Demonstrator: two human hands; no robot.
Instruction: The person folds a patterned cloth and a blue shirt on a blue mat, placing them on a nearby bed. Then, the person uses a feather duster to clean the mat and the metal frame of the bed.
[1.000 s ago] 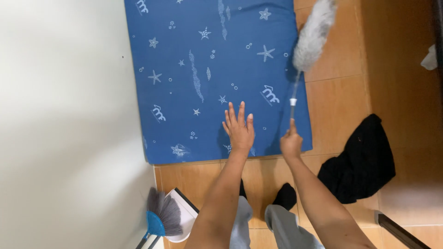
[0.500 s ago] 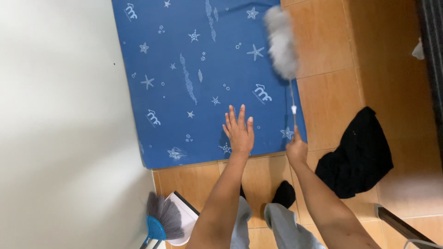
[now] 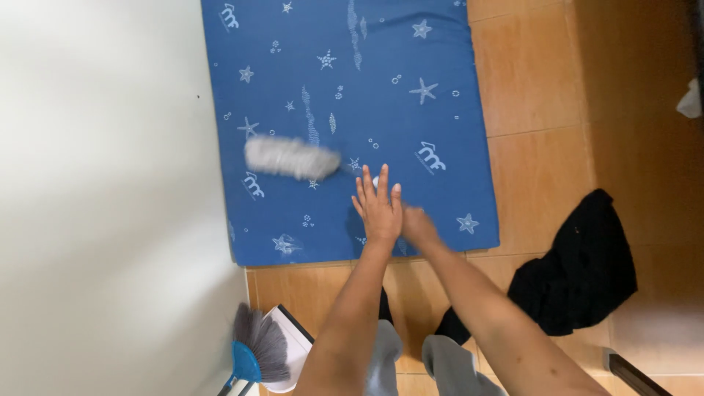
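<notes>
Left hand flat on mattress, right hand – gripping duster

Bare forearms, grey trousers, dark socks

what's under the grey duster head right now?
The duster head lies over the blue star-print mattress, near its wall-side edge. The patch of cover beneath it is hidden. The handle runs behind the left hand toward the right hand.
</notes>
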